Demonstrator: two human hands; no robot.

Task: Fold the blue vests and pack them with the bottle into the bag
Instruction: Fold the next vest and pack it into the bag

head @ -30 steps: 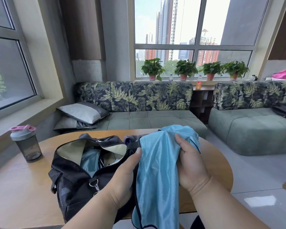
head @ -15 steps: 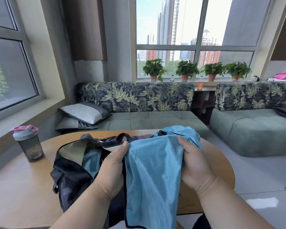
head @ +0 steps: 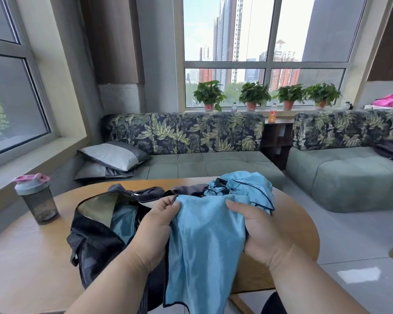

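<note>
Blue vest (head: 204,243): hanging over the near edge of the round wooden table (head: 27,257), its lower hem dropping past the rim; its far part is bunching up in a heap on the table beyond the hands.
Left hand (head: 154,230): gripping the vest's left edge, thumb and fingers pinching the cloth just above the black bag (head: 95,243).
Right hand (head: 259,227): clutching the vest's right side, fingers curling into the fabric with the thumb lying on top.
Bag: lying on the table just left of the vest and partly under it, its zipper gaping open toward the far left; the tan lining is showing.
Second vest (head: 125,220): sitting inside the open bag as a strip of blue.
Shaker bottle (head: 35,200): standing upright near the table's left edge, well apart from the bag, pink-and-grey lid on, dark clear body.
Cushions (head: 114,156): two grey ones leaning in the sofa's left corner.
Sofa (head: 204,164): running behind the table, green seat and leaf-print back.
Windowsill: four potted plants (head: 254,95) standing in a row, an orange drink bottle (head: 273,114) beside them.
</note>
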